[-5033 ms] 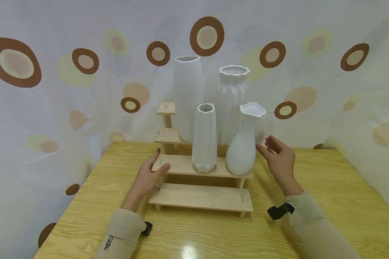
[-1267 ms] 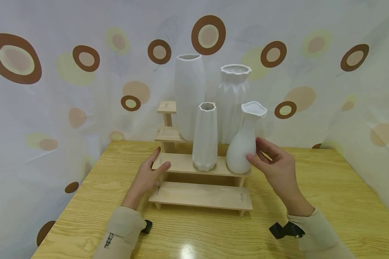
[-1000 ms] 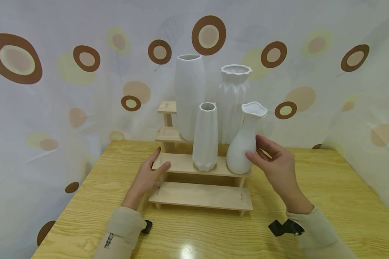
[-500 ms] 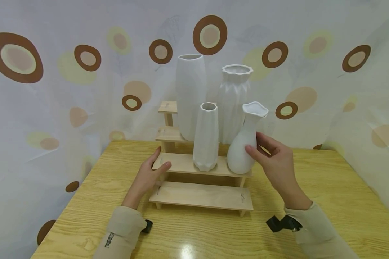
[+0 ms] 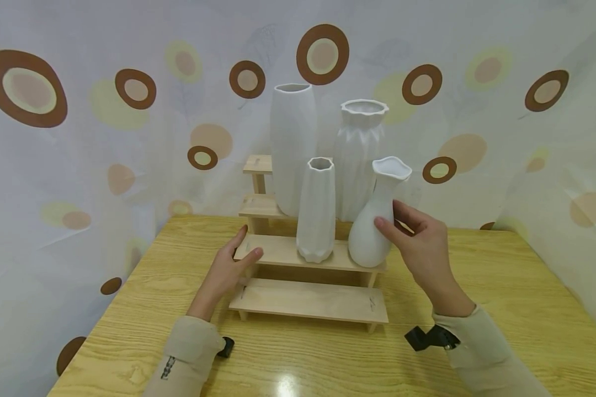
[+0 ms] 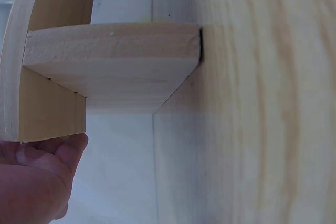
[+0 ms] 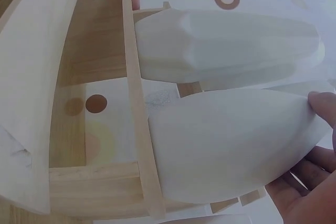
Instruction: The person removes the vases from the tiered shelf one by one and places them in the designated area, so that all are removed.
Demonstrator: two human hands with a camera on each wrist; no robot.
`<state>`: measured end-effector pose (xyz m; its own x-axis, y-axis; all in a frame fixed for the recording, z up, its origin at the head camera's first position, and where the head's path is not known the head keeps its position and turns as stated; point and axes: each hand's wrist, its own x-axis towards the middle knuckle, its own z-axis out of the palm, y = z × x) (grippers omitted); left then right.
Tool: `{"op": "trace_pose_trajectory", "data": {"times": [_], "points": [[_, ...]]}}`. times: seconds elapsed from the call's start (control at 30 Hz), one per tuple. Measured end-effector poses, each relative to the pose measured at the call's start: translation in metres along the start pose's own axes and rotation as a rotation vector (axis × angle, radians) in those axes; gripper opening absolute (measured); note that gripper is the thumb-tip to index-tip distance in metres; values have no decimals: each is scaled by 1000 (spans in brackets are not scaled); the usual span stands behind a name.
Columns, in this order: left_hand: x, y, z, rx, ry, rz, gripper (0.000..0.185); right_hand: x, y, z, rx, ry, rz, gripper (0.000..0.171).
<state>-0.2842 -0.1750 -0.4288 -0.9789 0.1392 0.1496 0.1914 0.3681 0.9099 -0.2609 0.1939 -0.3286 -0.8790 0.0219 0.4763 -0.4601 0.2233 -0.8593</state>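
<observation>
The right hand (image 5: 419,245) curls thumb and fingers round the curvy white vase (image 5: 376,220) on the right end of the wooden stepped shelf's (image 5: 308,302) second tier, while the left hand (image 5: 224,271), fingers relaxed, rests against that tier's left end above the surface (image 5: 516,309).

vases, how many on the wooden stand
4, none seen hidden. Tall smooth vase and pleated vase on the upper step; ridged vase and flared-neck vase on the step below, the last held by the right hand.
</observation>
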Motion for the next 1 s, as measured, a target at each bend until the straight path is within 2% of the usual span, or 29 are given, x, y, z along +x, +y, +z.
{"op": "trace_pose_trajectory", "data": {"times": [0.47, 1.0], "points": [[-2, 4, 1, 7, 1, -3, 88, 2, -4, 4, 6, 5, 14, 48], [-3, 8, 0, 3, 0, -14, 88, 5, -5, 6, 18, 60, 10, 45]]}}
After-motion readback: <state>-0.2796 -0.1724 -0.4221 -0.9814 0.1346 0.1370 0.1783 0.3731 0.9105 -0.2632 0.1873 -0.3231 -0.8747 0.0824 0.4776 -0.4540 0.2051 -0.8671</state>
